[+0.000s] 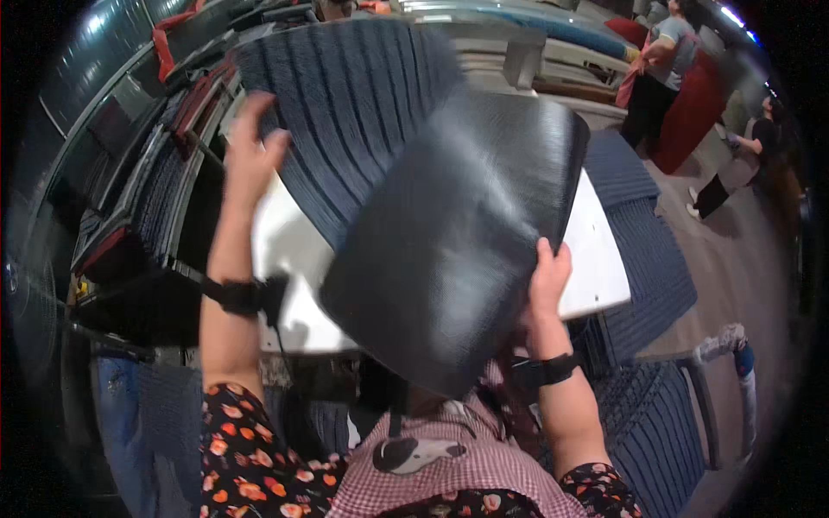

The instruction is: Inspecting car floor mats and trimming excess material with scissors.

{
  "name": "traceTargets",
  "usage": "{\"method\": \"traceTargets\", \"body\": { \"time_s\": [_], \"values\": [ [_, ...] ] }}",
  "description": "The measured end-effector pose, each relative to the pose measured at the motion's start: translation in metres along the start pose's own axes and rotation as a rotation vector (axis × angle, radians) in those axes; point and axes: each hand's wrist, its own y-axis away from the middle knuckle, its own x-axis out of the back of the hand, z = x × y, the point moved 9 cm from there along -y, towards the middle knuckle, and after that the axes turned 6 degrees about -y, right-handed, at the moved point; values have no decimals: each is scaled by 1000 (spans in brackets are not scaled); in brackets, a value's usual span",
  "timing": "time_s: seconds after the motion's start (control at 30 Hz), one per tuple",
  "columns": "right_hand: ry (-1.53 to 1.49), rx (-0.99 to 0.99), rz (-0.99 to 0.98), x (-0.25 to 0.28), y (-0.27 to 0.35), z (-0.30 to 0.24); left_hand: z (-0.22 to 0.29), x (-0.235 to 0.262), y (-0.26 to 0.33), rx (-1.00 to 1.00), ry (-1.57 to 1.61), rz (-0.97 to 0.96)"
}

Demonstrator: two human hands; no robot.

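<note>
A black mat (449,250), its smooth, glossy rubber-like side toward me, is tilted over the white tabletop (596,268). My right hand (548,276) grips its right edge, thumb on the glossy face. Behind it, a blue-grey ribbed carpet mat (345,95) slants up to the far left, its far edge smeared by motion. Whether the two are separate mats or one folded over is hidden. My left hand (252,155) is raised at the ribbed mat's left edge, fingers and thumb apart, slightly blurred. I cannot tell if it touches that edge.
Stacked ribbed mats (147,198) fill a rack at the left. More ribbed mats (643,250) hang beyond the table's right side, and others (656,423) lie lower right. Rolled material (561,34) lies at the back. Two people (669,69) are at the far right.
</note>
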Motion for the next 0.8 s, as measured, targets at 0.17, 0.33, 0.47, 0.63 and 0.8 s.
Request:
{"method": "traceTargets", "body": {
  "time_s": [0.17, 0.33, 0.47, 0.63, 0.8],
  "values": [
    [-209, -594, -1106, -67, 162, -11, -56, 98, 34, 594, 346, 127],
    [499, 566, -111, 39, 30, -113, 60, 80, 126, 649, 576, -489],
    [388, 215, -36, 97, -65, -17, 180, -16, 241, 983, 1272, -1048],
    [-364, -69, -481, 65, -5, -40, 262, -76, 288, 1312, 1870, -950],
    [-295, -253, -618, 67, 101, -19, 294, -106, 271, 1625, 2048, -624]
  ]
}}
